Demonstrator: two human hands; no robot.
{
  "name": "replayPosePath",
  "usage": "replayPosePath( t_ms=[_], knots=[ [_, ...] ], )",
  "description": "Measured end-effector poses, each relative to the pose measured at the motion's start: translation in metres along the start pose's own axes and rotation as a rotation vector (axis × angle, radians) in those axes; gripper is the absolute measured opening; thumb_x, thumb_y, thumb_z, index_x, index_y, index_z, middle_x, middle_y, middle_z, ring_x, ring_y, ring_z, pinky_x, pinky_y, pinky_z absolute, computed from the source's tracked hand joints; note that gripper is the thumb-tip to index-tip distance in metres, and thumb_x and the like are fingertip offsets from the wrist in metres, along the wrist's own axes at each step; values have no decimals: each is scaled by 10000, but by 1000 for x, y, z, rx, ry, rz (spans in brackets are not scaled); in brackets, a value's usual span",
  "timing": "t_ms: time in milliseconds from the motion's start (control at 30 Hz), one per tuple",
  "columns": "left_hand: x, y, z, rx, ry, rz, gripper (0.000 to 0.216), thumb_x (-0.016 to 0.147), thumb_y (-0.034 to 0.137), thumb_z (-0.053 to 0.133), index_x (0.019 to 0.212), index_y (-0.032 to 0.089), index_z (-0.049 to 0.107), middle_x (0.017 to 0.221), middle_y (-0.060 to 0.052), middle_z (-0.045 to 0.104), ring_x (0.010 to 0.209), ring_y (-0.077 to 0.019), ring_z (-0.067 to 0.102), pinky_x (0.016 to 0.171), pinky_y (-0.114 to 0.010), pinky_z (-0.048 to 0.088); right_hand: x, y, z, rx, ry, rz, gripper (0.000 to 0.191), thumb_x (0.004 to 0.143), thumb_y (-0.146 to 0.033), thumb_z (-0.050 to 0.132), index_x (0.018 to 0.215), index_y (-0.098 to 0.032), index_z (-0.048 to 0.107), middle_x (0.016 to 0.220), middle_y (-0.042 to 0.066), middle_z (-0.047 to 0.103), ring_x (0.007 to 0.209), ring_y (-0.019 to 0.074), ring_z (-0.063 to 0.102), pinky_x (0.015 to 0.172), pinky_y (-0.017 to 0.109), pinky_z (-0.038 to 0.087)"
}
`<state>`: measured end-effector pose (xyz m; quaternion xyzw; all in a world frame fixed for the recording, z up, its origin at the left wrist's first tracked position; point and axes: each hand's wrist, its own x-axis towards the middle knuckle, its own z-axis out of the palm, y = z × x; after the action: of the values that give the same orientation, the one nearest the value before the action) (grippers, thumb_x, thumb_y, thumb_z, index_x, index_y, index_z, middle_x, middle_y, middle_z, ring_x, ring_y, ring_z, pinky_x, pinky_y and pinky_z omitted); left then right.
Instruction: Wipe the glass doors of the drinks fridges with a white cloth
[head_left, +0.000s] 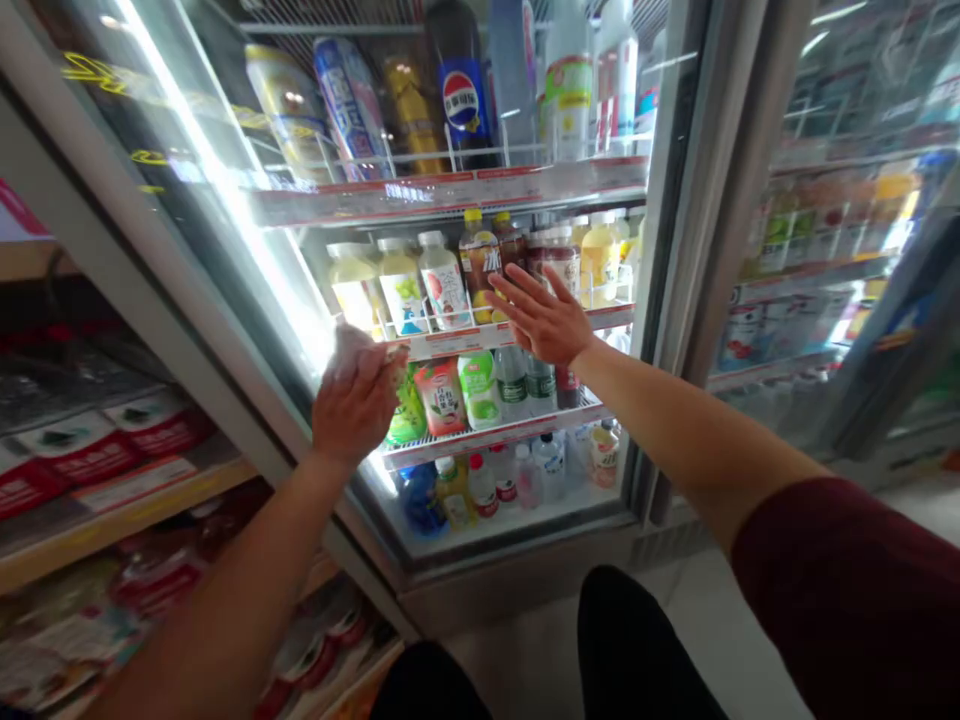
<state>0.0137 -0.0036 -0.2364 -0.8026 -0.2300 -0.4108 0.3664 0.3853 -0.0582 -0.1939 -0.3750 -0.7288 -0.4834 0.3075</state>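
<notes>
A glass-fronted drinks fridge [675, 250] stands before me, its shelves lined with bottles. My right hand [541, 318] is stretched out with fingers spread, in front of the second shelf's bottles, close to a brown tea bottle [480, 262]. It holds nothing. My left hand [356, 400] is closed around a pale, crumpled thing, perhaps a cloth or wrapper, held near the left end of the third shelf [487, 436]. What it grips is blurred. Green and red drink packs [442, 395] sit just right of that hand.
To the left, wooden shelves [112, 520] carry red packaged goods. A second fridge door [840, 250] with more bottles stands at the right. My dark-trousered knees [637, 650] show at the bottom, over a pale floor.
</notes>
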Motion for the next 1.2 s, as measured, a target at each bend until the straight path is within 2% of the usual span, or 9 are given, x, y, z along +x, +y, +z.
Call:
replayPosePath(
  t_ms=[167, 367, 433, 600, 733, 833, 1033, 1133, 1200],
  knots=[
    [7, -21, -1, 76, 162, -177, 649, 1040, 268, 514, 1645, 167, 302, 1741, -131, 46, 1596, -419, 62, 1292, -659, 165, 0, 0, 0, 11, 26, -2, 775, 1058, -225, 405, 1652, -410, -57, 1707, -71, 221, 1603, 222, 231, 1368, 533, 73],
    [-45, 6, 23, 4, -12, -177, 456, 1045, 345, 472, 1451, 176, 590, 1524, -166, 523, 1537, -358, 339, 1253, -572, 346, 0, -1, -3, 51, -12, 39, 724, 1050, -226, 387, 1659, -431, 53, 1697, -78, 248, 1600, 238, 240, 1354, 575, 104],
    [-37, -3, 15, -4, -36, -212, 508, 1059, 400, 430, 1467, 132, 571, 1557, -188, 486, 1552, -361, 304, 1263, -574, 319, 1, 0, -5, 63, -47, 50, 684, 1046, -234, 377, 1658, -423, 138, 1696, -79, 251, 1602, 245, 235, 1348, 589, 109],
    [-2, -34, -7, 42, 5, -333, 653, 1127, 421, 233, 1618, -9, 232, 1728, -181, 57, 1607, -324, 9, 1306, -580, 101, 3, 0, -10, 96, -90, 78, 600, 1047, -277, 338, 1639, -364, 302, 1686, -40, 288, 1603, 274, 230, 1325, 636, 118],
    [-44, -1, 10, -7, -68, -355, 648, 1094, 464, 285, 1581, 51, 395, 1681, -171, 286, 1609, -334, 52, 1318, -608, 95, 3, -1, -13, 139, -110, 94, 592, 1046, -293, 324, 1635, -353, 323, 1682, -18, 312, 1603, 285, 232, 1320, 656, 97],
    [-77, 17, 22, -54, -130, -305, 559, 1036, 507, 437, 1407, 126, 607, 1565, -174, 484, 1575, -359, 240, 1291, -595, 259, 3, -1, -13, 116, -114, 87, 600, 1041, -294, 322, 1638, -351, 318, 1686, -25, 306, 1605, 286, 225, 1322, 654, 91],
    [-20, -20, -3, -4, 90, -324, 664, 1112, 426, 292, 1569, -55, 292, 1718, -213, -87, 1597, -333, -102, 1297, -601, 104, 2, 0, -13, 63, -152, 87, 619, 1041, -294, 312, 1655, -356, 260, 1698, -37, 253, 1618, 268, 169, 1322, 648, 91],
    [-7, -9, -2, -7, 83, -339, 693, 1114, 439, 218, 1602, -53, 219, 1723, -211, 13, 1606, -314, -59, 1302, -606, 81, 3, -1, -14, 42, -154, 73, 618, 1046, -291, 307, 1659, -345, 253, 1702, -32, 233, 1619, 270, 152, 1324, 645, 87],
    [-20, 10, 8, -62, -34, -321, 684, 1081, 491, 275, 1580, 31, 364, 1687, -195, 255, 1609, -338, 45, 1308, -638, 114, 3, -3, -17, 41, -157, 72, 617, 1047, -289, 309, 1659, -345, 255, 1702, -31, 238, 1619, 274, 148, 1325, 644, 89]
  ],
)
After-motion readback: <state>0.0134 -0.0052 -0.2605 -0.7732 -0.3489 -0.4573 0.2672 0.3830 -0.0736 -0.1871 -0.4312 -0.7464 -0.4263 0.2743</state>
